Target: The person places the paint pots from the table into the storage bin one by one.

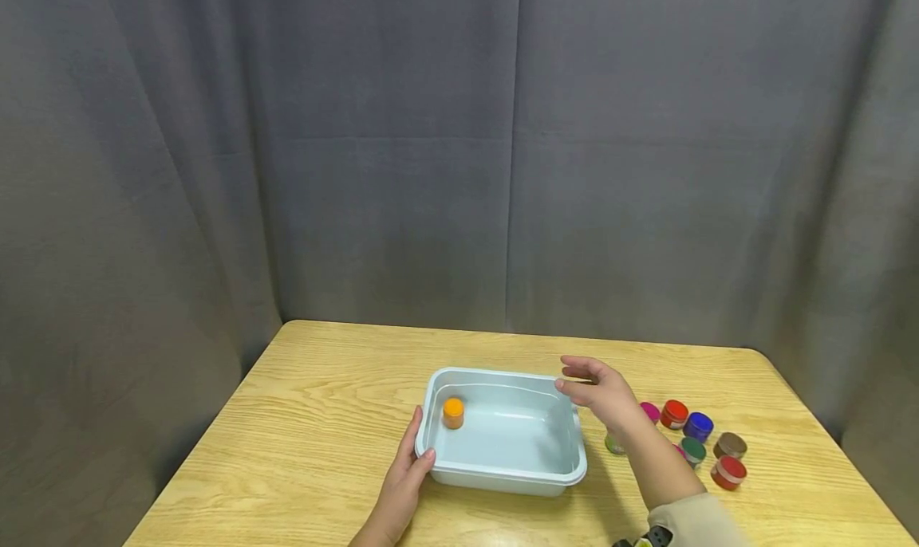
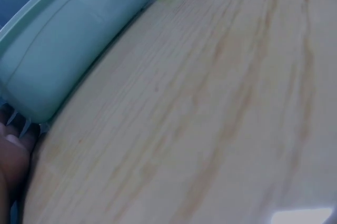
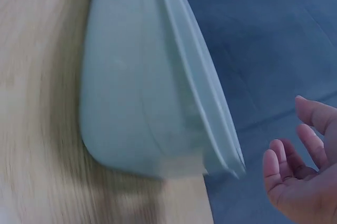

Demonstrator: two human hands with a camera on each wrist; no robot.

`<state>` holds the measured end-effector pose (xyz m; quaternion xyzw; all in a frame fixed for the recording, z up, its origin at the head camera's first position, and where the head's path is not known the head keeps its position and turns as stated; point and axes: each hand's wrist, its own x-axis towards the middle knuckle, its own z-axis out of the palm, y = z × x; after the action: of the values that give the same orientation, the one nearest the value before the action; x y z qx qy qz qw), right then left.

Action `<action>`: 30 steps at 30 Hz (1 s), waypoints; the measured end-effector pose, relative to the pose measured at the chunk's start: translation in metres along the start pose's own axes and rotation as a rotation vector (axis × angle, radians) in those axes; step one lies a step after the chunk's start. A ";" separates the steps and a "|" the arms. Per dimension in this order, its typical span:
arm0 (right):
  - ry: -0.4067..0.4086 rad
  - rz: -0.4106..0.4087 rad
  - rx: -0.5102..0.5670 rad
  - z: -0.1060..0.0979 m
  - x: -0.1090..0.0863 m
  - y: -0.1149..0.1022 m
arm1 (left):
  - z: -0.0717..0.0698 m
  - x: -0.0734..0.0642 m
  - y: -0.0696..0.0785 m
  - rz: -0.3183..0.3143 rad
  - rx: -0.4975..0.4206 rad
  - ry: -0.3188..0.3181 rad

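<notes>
A pale blue plastic tub sits on the table, with an orange-lidded jar inside near its left wall. My left hand holds the tub's front-left corner, thumb at the rim and fingers along the outside. In the left wrist view, the fingers lie against the tub's end. Over the tub's back-right corner hovers my right hand, fingers loosely bent and holding nothing. The right wrist view shows this hand apart from the tub's rim.
Right of the tub, partly behind the right forearm, stand several small jars, among them a red jar, a blue jar, a brown jar and a dark green jar. A grey curtain hangs behind the wooden table.
</notes>
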<state>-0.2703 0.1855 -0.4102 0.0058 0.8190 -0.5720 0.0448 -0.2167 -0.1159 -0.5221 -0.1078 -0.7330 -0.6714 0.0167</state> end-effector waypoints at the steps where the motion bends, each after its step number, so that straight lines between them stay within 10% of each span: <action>1: 0.004 -0.003 -0.010 -0.006 -0.002 0.002 | 0.000 0.000 0.000 -0.001 0.001 -0.004; 17: 0.133 0.059 -0.111 -0.103 -0.051 0.046 | 0.000 0.000 0.000 -0.012 -0.016 0.003; 30: 0.212 0.173 -0.148 -0.139 -0.072 0.081 | 0.001 0.000 -0.001 -0.004 -0.043 -0.015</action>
<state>-0.2025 0.3473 -0.4327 0.1336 0.8555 -0.5003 0.0077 -0.2168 -0.1152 -0.5227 -0.1117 -0.7187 -0.6863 0.0078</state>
